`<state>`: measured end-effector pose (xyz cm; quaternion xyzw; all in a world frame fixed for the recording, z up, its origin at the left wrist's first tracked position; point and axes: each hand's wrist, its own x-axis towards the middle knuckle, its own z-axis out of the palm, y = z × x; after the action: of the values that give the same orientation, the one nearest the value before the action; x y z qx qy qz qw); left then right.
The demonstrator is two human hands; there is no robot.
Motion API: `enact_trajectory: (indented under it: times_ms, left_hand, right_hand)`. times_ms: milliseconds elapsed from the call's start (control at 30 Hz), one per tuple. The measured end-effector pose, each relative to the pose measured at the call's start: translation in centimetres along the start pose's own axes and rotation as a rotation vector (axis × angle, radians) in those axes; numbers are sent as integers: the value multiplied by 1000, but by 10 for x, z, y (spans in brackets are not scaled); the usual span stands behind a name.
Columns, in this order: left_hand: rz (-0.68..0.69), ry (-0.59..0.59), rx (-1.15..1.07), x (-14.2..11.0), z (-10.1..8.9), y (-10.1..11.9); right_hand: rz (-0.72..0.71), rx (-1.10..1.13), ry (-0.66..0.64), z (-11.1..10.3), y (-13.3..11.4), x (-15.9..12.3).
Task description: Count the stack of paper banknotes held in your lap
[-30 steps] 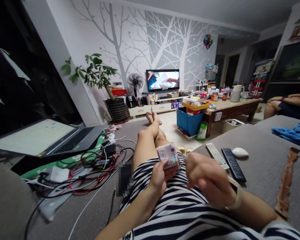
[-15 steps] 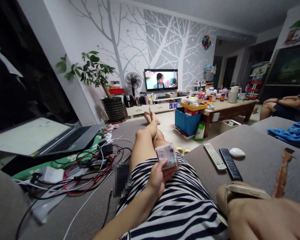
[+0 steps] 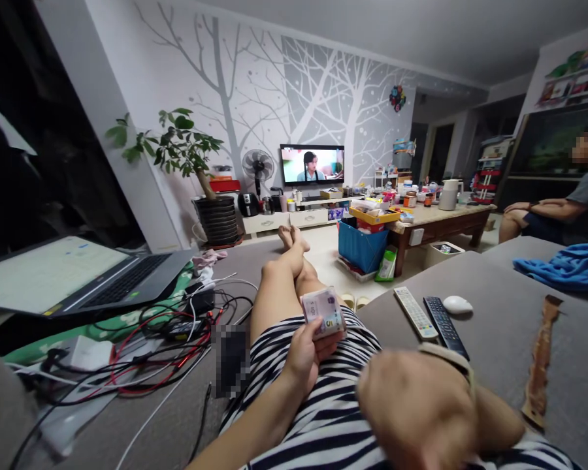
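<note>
My left hand (image 3: 308, 356) is closed around a small stack of banknotes (image 3: 322, 314) over my lap, thumb on top. The top note is pale purple and shows a 5. My right hand (image 3: 416, 408) is close to the camera at the lower right, blurred, with its fingers curled. A beige-edged item (image 3: 451, 356) shows along the far side of that hand. Most of it is hidden, so I cannot make out what it is. Striped black-and-white clothing (image 3: 345, 398) covers my lap under both hands.
A pale remote (image 3: 415, 313), a black remote (image 3: 445, 326), a white mouse (image 3: 457, 305) and a brown strip (image 3: 541, 362) lie on the sofa to the right. Tangled cables (image 3: 176, 333) and a laptop (image 3: 85, 274) are on the left. A person (image 3: 563, 205) sits at far right.
My right hand has moved left over my lap with the beige-edged item beside it. My left hand still holds the banknotes. The view has shifted slightly.
</note>
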<state>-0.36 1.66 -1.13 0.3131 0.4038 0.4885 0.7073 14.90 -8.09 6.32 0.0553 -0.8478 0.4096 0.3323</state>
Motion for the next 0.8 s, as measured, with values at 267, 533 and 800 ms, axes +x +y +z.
enact_trajectory:
  times_ms: [267, 533, 800]
  left_hand:
    - [2, -14, 15, 0, 2, 0]
    - [24, -33, 8, 0, 1, -2]
    - [-10, -22, -75, 5, -3, -1]
  right_hand:
    - [376, -252, 1311, -25, 123, -18]
    - [470, -413, 1318, -22, 147, -23]
    - [335, -594, 1207, -4, 131, -22]
